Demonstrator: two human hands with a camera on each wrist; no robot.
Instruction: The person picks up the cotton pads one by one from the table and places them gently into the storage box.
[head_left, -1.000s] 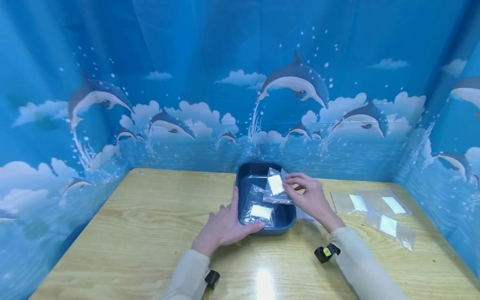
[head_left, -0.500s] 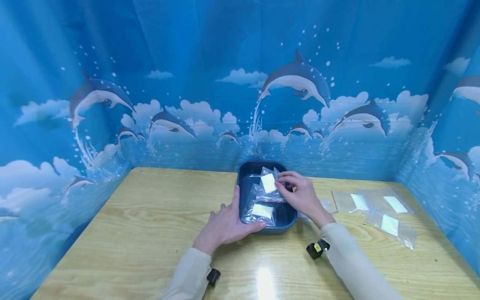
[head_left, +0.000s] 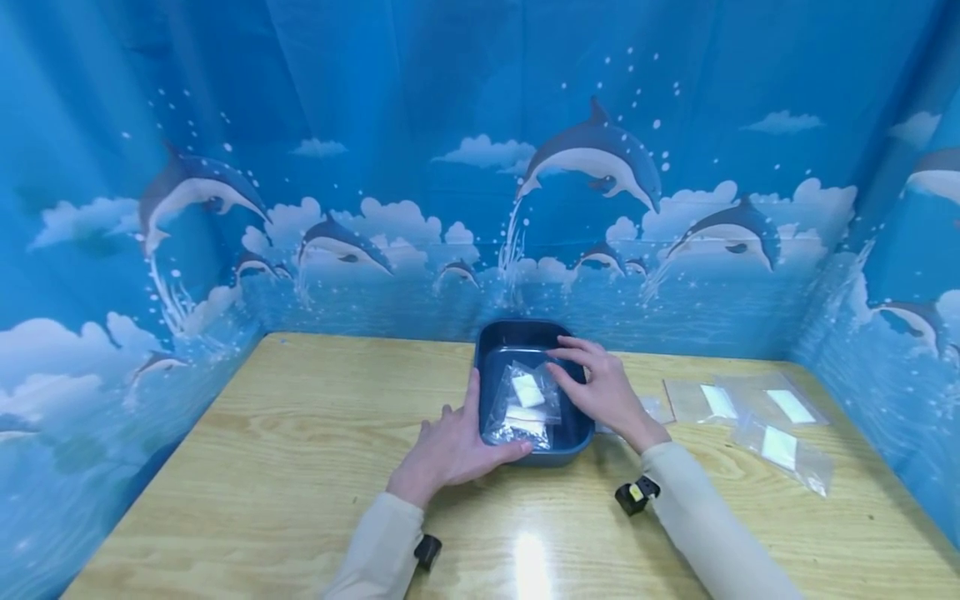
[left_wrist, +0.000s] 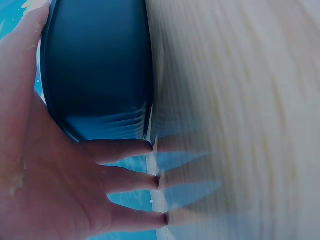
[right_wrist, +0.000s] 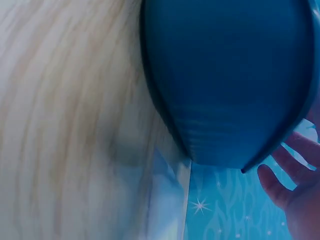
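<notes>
A dark blue bin (head_left: 517, 333) stands at the table's back edge. Inside it a clear zip bag with a white label (head_left: 528, 390) lies over another clear zip bag (head_left: 522, 432). My left hand (head_left: 459, 454) rests against the bin's near left corner, thumb over the front rim. In the left wrist view its fingers (left_wrist: 132, 180) are straight and spread, the tips at the table. My right hand (head_left: 600, 392) hovers over the bin's right side, thumb and fingers apart, with nothing seen between them. The wrist views show the bin's outer wall, not its contents.
To the right, several clear zip bags with white labels, among them one bag (head_left: 780, 447), lie on the wooden table (head_left: 300, 467). Part of another bag (head_left: 656, 408) shows behind the right wrist. A blue dolphin-print curtain (head_left: 420, 167) encloses the back and sides.
My right hand carried a zip bag left over the bin and let it go. The bag dropped onto the one lying inside. The left hand stayed at the bin's corner.
</notes>
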